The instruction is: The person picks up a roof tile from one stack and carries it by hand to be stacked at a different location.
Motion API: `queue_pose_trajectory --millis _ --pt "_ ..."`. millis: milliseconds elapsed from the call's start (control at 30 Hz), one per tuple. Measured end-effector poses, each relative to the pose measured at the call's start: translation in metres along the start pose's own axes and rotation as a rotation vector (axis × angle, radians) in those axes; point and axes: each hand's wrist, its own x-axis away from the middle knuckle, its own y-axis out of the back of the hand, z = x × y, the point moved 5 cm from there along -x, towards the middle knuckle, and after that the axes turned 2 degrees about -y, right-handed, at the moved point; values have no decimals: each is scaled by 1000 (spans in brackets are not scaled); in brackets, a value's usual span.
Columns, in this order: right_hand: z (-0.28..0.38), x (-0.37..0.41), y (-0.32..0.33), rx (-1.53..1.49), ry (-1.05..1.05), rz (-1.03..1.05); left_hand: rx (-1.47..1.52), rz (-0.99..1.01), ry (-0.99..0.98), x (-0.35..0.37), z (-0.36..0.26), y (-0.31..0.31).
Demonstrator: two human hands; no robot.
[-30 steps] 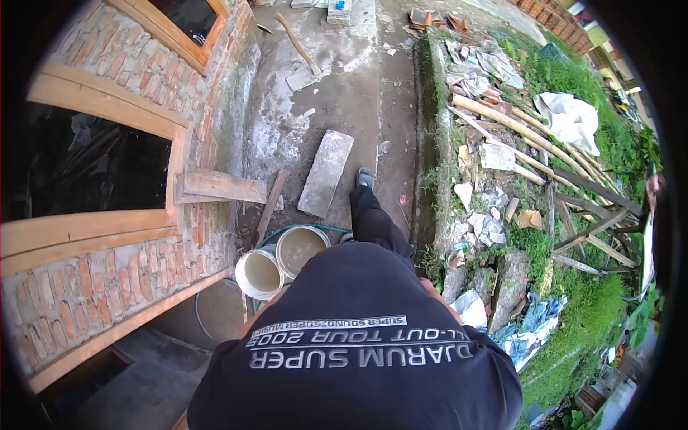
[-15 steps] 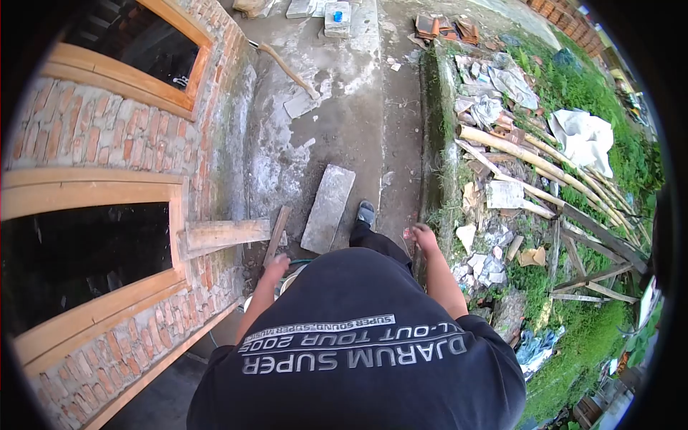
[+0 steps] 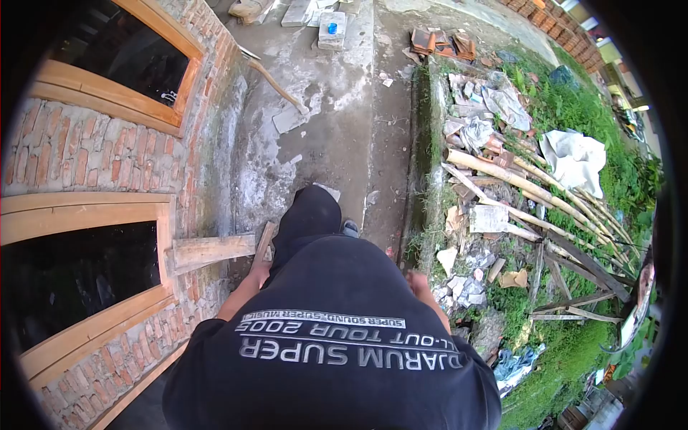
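My left hand (image 3: 259, 273) is at my left side, beside the black trouser leg (image 3: 307, 215). Its fingers overlap the near end of a narrow wooden board (image 3: 264, 241) in this view and are mostly hidden. Low by my right hip hangs my right hand (image 3: 417, 279), small and blurred, over the strip beside the mossy low wall (image 3: 428, 236). I cannot tell whether its fingers are curled round anything. The raised leg covers most of a grey concrete slab (image 3: 330, 191); only its far end shows.
A wider plank (image 3: 213, 252) juts from the brick wall (image 3: 72, 147) below a wooden window frame (image 3: 166, 236). Ahead, a long-handled tool (image 3: 279, 87) leans against the wall, and a blue object (image 3: 332, 29) sits on a block. Bamboo poles (image 3: 516, 174) and rubble lie right.
My left leg has swung forward over the concrete slab. Both hands have drawn back closer to my body, and the surroundings have shifted slightly left in view.
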Motion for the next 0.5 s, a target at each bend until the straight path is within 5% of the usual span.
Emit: queue_pose_trajectory --millis 200,400,500 --pt "-38 -6 17 293 25 -22 -302 98 -21 -26 -21 7" --pt "16 -46 -7 315 108 -21 -884 124 -339 -90 -158 25" --pt "72 -77 -25 328 190 -20 -87 16 -293 -101 -238 23"
